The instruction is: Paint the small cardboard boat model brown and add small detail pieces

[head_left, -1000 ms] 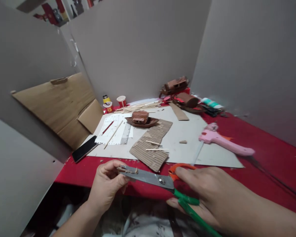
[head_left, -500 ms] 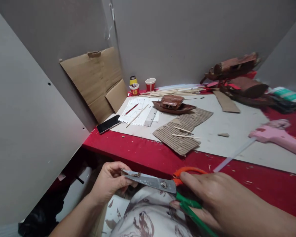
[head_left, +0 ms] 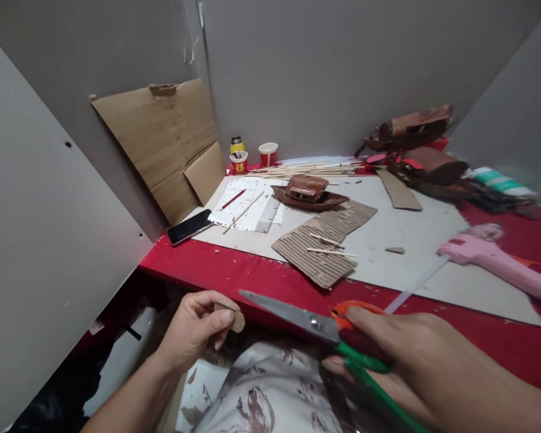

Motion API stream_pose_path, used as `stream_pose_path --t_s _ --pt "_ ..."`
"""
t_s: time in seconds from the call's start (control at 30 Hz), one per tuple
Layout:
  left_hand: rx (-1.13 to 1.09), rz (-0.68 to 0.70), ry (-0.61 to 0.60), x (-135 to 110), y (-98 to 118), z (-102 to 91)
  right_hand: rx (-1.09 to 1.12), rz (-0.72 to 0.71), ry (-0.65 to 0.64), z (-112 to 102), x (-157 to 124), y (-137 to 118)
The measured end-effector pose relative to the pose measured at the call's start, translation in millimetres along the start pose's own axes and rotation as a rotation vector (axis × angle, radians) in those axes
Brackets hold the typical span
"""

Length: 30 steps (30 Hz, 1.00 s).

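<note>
Between the thumb and fingers of my left hand (head_left: pixel 202 325) is a small piece of cardboard (head_left: pixel 238 320) with a rounded edge. My right hand (head_left: pixel 406 361) grips a pair of scissors (head_left: pixel 297 316) with one orange and one green handle. Their blades look closed together and point left, a little apart from the cardboard piece. Both hands are over my lap, in front of the table edge. Beyond them, a brown model boat (head_left: pixel 307 191) with a cabin stands at the back end of a corrugated cardboard sheet (head_left: pixel 315 255).
A pink glue gun (head_left: pixel 482 249) with a glue stick lies at the right. Further back are two more model boats (head_left: pixel 428 165), thin wooden sticks (head_left: pixel 306 170) and paper cups (head_left: pixel 268 155). A phone (head_left: pixel 190 227) and drawn sheets lie left. Large cardboard (head_left: pixel 148 144) leans against the wall.
The scissors have come away from the cardboard piece, moving right, and their blades have closed. The piece now shows in my left fingers. The whole view has shifted slightly.
</note>
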<state>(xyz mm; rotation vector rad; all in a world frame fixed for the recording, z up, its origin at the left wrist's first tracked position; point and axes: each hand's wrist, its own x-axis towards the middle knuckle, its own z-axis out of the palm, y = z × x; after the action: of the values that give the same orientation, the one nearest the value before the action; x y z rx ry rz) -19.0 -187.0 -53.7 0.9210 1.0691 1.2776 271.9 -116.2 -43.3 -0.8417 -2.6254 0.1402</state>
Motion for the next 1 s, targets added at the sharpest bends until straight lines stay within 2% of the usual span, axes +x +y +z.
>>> stream_pose_path --t_s 0.47,0.73,1.0 --pt "0.102 0.076 -0.064 18.0 9.6 14.5 -0.054 0.064 -0.091 -1.3 26.3 3.3" --pt "0.243 0.081 -0.002 26.8 12.7 16.1 -0.081 0.003 -0.083 -0.7 27.4 8.7" --pt "0.255 0.091 -0.023 31.8 9.8 13.2 -0.041 0.003 -0.102 1.5 28.3 11.2"
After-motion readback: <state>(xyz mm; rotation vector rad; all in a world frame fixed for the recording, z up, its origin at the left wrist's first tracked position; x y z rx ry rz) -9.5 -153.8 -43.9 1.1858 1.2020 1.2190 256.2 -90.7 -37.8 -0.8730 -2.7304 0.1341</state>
